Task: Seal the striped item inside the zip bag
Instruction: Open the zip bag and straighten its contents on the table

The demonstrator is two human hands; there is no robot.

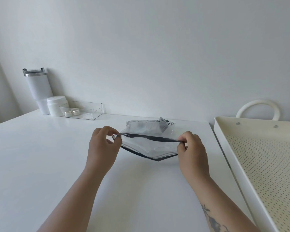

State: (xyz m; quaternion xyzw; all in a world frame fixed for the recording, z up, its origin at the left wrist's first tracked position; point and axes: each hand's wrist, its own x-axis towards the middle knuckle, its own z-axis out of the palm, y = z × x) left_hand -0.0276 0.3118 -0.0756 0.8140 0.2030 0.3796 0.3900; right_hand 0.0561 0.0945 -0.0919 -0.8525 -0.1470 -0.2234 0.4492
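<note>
A clear zip bag (146, 149) with dark edges is held just above the white table (40, 156), its mouth facing me and gaping open. My left hand (102, 144) pinches the left end of the zip strip. My right hand (191, 148) pinches the right end. The striped item (147, 125), a black-and-white striped packet, shows through the bag's upper film at the far side. Whether the packet lies fully inside the bag or behind it I cannot tell.
At the back left stand a white tumbler (38, 87), a white jar (57, 105) and a clear plastic tray (84, 111) holding small silver pieces. A cream perforated basket (264, 156) with a looped handle sits at the right, beside the table.
</note>
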